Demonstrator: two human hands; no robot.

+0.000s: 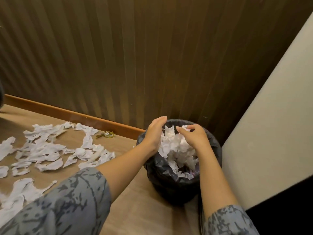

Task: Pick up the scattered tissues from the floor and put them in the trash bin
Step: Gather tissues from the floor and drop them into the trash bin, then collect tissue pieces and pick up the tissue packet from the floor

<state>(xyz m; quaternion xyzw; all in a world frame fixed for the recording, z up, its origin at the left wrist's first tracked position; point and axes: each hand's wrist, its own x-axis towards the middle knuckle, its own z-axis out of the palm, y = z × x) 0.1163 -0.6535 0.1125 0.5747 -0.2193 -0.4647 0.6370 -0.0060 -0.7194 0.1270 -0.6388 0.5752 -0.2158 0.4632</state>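
Observation:
A round trash bin (pixel 171 182) lined with a black bag stands in the corner, heaped with crumpled white tissues (pixel 176 146). Both my hands are over its mouth. My left hand (pixel 155 133) lies with straight fingers against the left side of the heap. My right hand (pixel 194 134) rests on top of the heap on the right, fingers loosely bent, with nothing clearly gripped. Several white tissues (pixel 47 150) lie scattered on the wooden floor to the left of the bin.
A dark ribbed wall with a wooden skirting board (pixel 71 114) runs behind the floor. A cream panel (pixel 271 124) stands right of the bin. A small yellowish wrapper (pixel 105 134) lies near the skirting. Something black (pixel 288 209) fills the lower right.

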